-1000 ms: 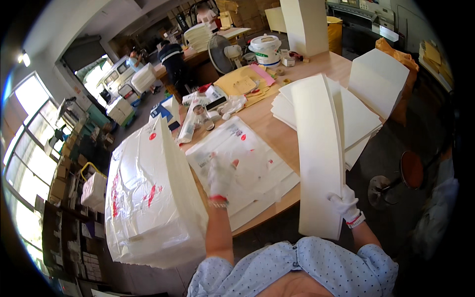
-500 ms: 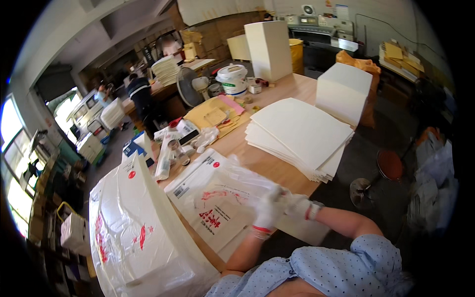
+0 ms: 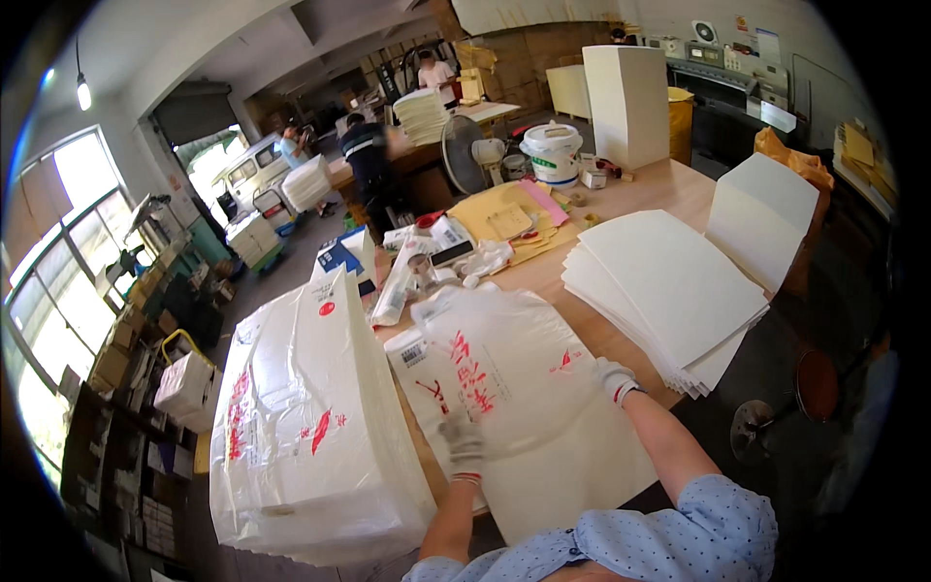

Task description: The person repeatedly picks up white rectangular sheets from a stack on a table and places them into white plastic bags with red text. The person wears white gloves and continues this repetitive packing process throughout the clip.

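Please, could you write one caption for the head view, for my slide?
Gloved left hand and gloved right hand at a printed plastic bag, beside a wrapped white stack.

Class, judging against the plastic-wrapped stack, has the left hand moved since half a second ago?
Yes: the left hand has moved leftward, closer to the plastic-wrapped stack.

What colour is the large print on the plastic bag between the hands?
Red: the large print on the plastic bag shows best in the head view.
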Demonstrator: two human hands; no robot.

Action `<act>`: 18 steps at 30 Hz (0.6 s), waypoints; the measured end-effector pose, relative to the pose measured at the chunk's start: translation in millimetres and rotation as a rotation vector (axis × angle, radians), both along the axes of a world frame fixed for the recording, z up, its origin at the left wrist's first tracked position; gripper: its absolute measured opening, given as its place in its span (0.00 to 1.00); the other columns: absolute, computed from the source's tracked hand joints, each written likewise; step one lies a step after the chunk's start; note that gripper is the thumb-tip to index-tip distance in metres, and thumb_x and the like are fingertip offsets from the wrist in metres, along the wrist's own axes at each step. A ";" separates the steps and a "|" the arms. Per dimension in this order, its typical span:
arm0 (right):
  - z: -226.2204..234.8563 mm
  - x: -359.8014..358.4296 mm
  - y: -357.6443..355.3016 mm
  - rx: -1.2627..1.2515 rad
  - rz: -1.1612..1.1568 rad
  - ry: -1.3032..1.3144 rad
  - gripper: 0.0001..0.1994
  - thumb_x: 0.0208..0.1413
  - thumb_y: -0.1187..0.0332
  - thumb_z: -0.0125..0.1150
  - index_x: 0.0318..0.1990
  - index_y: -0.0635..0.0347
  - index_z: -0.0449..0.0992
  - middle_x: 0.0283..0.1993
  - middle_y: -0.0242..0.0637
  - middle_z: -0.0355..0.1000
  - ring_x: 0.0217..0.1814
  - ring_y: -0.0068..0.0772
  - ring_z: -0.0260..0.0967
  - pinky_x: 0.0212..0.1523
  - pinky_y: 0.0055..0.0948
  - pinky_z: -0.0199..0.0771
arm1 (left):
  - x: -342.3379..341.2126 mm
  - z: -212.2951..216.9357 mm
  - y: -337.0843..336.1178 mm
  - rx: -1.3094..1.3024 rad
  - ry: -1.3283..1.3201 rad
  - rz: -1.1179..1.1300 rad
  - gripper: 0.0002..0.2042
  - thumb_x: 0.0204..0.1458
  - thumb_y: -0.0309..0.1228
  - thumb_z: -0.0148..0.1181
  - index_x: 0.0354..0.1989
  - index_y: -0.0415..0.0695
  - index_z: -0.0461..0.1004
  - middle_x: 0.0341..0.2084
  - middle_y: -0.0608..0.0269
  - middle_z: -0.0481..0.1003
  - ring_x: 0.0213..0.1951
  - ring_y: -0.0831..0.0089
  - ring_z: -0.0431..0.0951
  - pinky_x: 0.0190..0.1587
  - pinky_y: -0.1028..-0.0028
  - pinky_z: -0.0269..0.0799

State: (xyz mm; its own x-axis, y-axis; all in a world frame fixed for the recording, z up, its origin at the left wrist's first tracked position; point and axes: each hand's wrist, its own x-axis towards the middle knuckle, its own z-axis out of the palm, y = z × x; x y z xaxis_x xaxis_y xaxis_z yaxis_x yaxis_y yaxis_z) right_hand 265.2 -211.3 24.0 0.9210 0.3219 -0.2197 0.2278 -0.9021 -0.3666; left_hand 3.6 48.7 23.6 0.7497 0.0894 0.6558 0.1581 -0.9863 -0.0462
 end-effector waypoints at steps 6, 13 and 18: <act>-8.3 -51.7 -49.5 0.017 0.300 0.105 0.22 0.57 0.58 0.38 0.58 0.53 0.61 0.45 0.55 0.70 0.46 0.56 0.69 0.45 0.50 0.65 | -67.8 -4.9 -14.7 -1.197 -0.118 0.270 0.10 0.59 0.31 0.43 0.44 0.39 0.62 0.33 0.53 0.71 0.35 0.63 0.72 0.39 0.66 0.68; 14.5 -143.1 -144.5 0.123 0.453 0.189 0.22 0.56 0.60 0.41 0.57 0.57 0.62 0.43 0.55 0.71 0.42 0.55 0.70 0.40 0.50 0.66 | -166.1 13.0 -101.7 -1.140 0.236 0.491 0.08 0.56 0.30 0.46 0.41 0.40 0.61 0.28 0.49 0.70 0.33 0.57 0.73 0.38 0.62 0.67; 74.1 -221.3 -211.9 0.148 0.359 0.303 0.23 0.54 0.61 0.44 0.56 0.60 0.62 0.41 0.55 0.71 0.40 0.54 0.70 0.37 0.50 0.67 | -266.8 11.0 -162.4 -0.915 0.499 0.193 0.06 0.53 0.30 0.50 0.33 0.39 0.66 0.28 0.48 0.70 0.31 0.50 0.71 0.35 0.61 0.67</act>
State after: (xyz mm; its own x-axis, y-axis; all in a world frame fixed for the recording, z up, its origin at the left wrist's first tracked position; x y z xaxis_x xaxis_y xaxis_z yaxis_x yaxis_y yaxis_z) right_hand 43.9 -423.1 98.1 0.6479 0.6550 -0.3887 0.3775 -0.7194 -0.5830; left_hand -263.2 -113.7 34.6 0.8358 0.5399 -0.0997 0.4839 -0.6387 0.5982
